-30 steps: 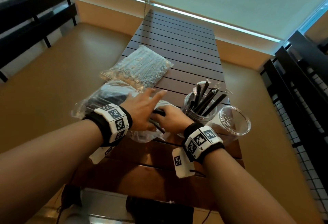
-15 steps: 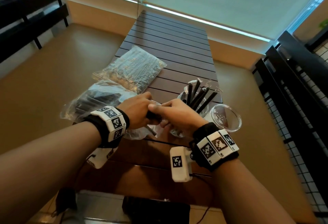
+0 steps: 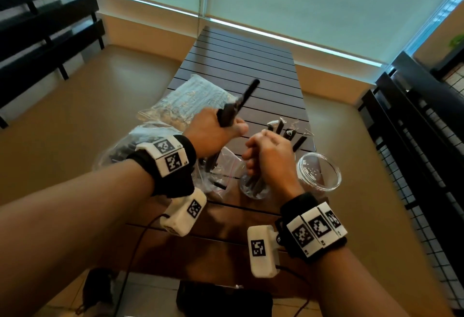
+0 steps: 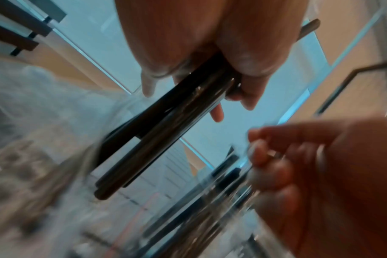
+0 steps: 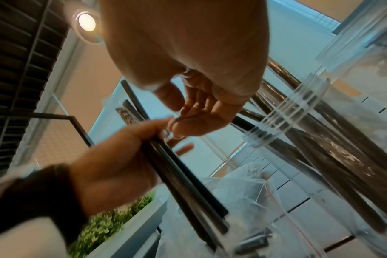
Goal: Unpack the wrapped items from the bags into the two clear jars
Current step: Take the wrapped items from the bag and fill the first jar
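My left hand (image 3: 216, 133) grips a bundle of black wrapped sticks (image 3: 241, 101), raised and tilted up to the right over the open clear bag (image 3: 130, 148). The left wrist view shows this bundle (image 4: 161, 136) running through my fist. My right hand (image 3: 268, 153) hovers with curled fingers over the clear jar (image 3: 253, 188) that holds several black sticks. In the right wrist view no stick shows inside my right hand (image 5: 188, 52); one fingertip touches the left hand (image 5: 117, 165). An empty clear jar (image 3: 319, 176) stands just right of the filled one.
A second, sealed bag of sticks (image 3: 185, 101) lies behind the open one on the dark slatted table (image 3: 238, 60). Black slatted benches flank the table left and right. A black object (image 3: 223, 299) and cables sit at the near edge.
Both hands came out of the open bag. The left hand took the bundle and lifted it upward, while the right hand moved right to above the filled jar.
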Demonstrator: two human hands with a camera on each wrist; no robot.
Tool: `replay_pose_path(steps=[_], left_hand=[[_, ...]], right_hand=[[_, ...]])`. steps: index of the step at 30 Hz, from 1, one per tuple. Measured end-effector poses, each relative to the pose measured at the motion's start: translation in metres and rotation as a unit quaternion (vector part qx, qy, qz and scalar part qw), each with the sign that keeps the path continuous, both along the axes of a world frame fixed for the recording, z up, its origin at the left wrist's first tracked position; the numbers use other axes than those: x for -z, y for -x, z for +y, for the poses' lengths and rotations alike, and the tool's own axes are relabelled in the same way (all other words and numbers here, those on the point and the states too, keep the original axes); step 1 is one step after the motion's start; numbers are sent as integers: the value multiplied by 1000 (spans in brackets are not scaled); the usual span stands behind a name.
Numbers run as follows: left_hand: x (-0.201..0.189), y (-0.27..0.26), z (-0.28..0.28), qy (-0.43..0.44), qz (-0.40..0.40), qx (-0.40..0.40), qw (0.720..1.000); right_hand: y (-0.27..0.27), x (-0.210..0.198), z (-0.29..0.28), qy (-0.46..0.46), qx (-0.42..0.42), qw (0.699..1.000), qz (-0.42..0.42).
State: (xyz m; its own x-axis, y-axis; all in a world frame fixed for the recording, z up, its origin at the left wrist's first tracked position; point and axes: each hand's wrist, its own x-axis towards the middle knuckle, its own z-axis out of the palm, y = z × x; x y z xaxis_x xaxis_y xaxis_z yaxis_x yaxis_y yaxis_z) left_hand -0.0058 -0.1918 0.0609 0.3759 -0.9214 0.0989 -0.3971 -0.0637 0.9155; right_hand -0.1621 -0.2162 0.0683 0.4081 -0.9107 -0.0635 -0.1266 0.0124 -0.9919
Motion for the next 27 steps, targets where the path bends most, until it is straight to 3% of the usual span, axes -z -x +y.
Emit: replay_pose_path(steps=[7, 10, 12, 16, 19, 22, 25, 27], left_hand=[[-59, -8, 6, 85, 218, 30, 972], [-73, -13, 10, 120, 255, 35, 959], [-78, -14, 13, 140, 267, 39, 952], [-77, -8, 17, 150, 193, 57, 968], [-72, -7, 18, 141, 119, 43, 982], [-67, -16, 16, 131, 55, 5, 990], [-52, -22, 15, 75, -25, 2, 997], [-43, -19, 15, 33, -73, 6, 997]], right_hand=[[-14, 12, 8, 185, -84, 962, 184], [-24, 15, 5, 193, -98, 950, 224], [-31, 15, 3, 145, -134, 947, 253], [-42, 13, 3, 43, -153, 966, 206], [-41, 3, 6, 40, -171, 966, 189], [-31, -24, 2, 98, -144, 969, 173], [-27, -72, 6, 202, -7, 979, 16], [-29, -106, 9, 283, 61, 955, -59]])
